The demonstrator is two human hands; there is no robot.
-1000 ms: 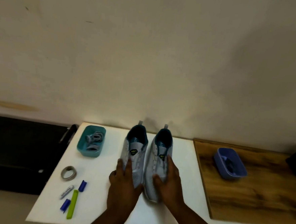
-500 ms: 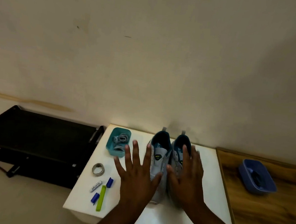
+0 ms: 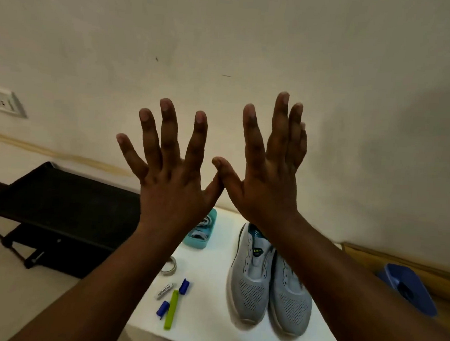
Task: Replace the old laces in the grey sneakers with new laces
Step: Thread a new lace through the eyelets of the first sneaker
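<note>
Grey sneakers [image 3: 269,282] stand side by side on the white tabletop [image 3: 202,323], toes at its near edge, heels toward the wall. Left of them lie a green marker [image 3: 171,309], blue caps [image 3: 184,286] and a tape ring [image 3: 169,265]; a teal tray [image 3: 200,231] holding grey laces sits at the far left corner. Raised well above, the left hand [image 3: 174,177] and right hand [image 3: 267,173] hold nothing, fingers straight and spread, thumbs touching.

The sneakers [image 3: 269,288] are grey perforated mesh cloth, matt, with smooth pale soles. The table [image 3: 202,326] is smooth matt white; at 3 o'clock a board [image 3: 448,319] shows wood grain. The tubs [image 3: 200,242] look like plastic.
</note>
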